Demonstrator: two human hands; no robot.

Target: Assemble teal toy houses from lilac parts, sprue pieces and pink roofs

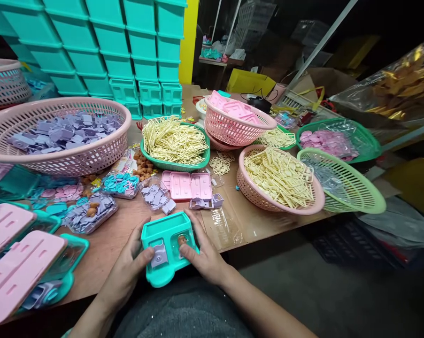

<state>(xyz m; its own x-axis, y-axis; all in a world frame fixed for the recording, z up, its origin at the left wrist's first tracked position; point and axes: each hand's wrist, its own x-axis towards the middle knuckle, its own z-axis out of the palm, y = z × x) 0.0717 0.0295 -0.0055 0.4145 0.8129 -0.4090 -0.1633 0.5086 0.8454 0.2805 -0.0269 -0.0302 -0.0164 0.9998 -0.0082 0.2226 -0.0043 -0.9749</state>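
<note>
Between my two hands is a turquoise plastic toy housing point(167, 226), tilted toward me over the table's front edge. My left hand point(136, 253) grips its left side, the thumb near a lavender plastic piece point(158, 255) set in one opening. Around the right side wraps my right hand point(204, 256), its thumb by a small brown figure point(182, 239) in the other opening. Just beyond the housing lie pink plastic panels point(181, 185) and a lavender part point(206, 202). A clear tray of lavender pieces point(156, 196) sits beside them.
Turquoise boxes point(116, 42) are stacked high at the back left. Around the table stand a pink basket point(120, 136) of lavender parts, a green basket point(151, 162) and a pink basket point(245, 188) of yellow frames. Pink-panelled turquoise toys point(25, 277) lie at left.
</note>
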